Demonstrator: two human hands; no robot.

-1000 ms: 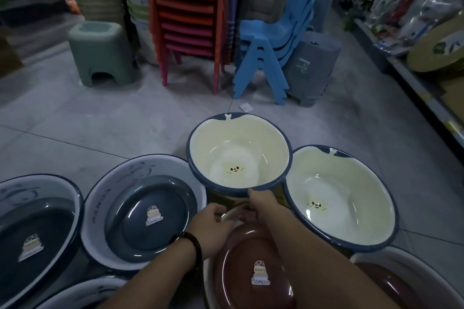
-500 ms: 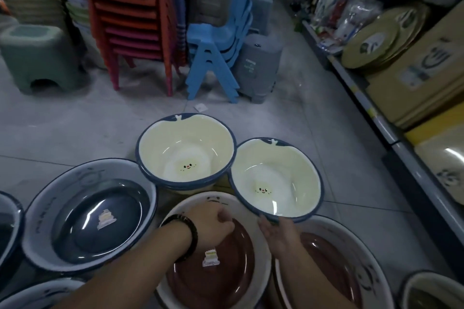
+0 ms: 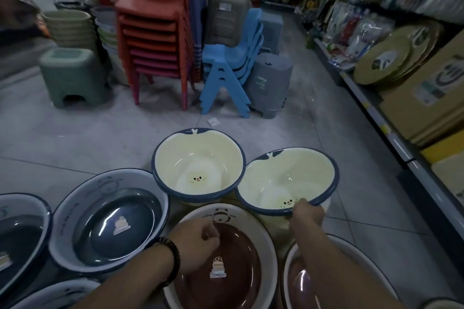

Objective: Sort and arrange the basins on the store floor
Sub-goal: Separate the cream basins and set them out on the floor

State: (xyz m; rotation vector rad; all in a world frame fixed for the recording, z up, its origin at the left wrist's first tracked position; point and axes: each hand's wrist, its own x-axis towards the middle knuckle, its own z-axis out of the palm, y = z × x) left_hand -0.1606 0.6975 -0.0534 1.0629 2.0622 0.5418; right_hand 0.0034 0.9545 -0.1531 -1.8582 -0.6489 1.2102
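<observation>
Two cream basins with dark blue rims sit side by side on the floor. The left cream basin [image 3: 198, 165] stands level. The right cream basin [image 3: 288, 180] is tilted, and my right hand [image 3: 306, 214] grips its near rim. My left hand [image 3: 194, 241], with a dark bracelet on the wrist, hovers as a loose fist over a brown basin [image 3: 226, 266] with a panda print and a sticker. A second brown basin [image 3: 301, 281] lies under my right forearm. Grey-blue basins [image 3: 110, 221] lie to the left.
Stacked red chairs [image 3: 153, 40], blue chairs [image 3: 231, 65], a grey stool stack [image 3: 271, 83] and a green stool [image 3: 72, 75] stand beyond the basins. A shelf [image 3: 391, 118] with boxes and round boards runs along the right. Grey tiled floor [image 3: 88, 138] lies between.
My right hand left the left cream basin, took the right cream basin's near rim and tipped it up. My left hand drew back over the brown basin.
</observation>
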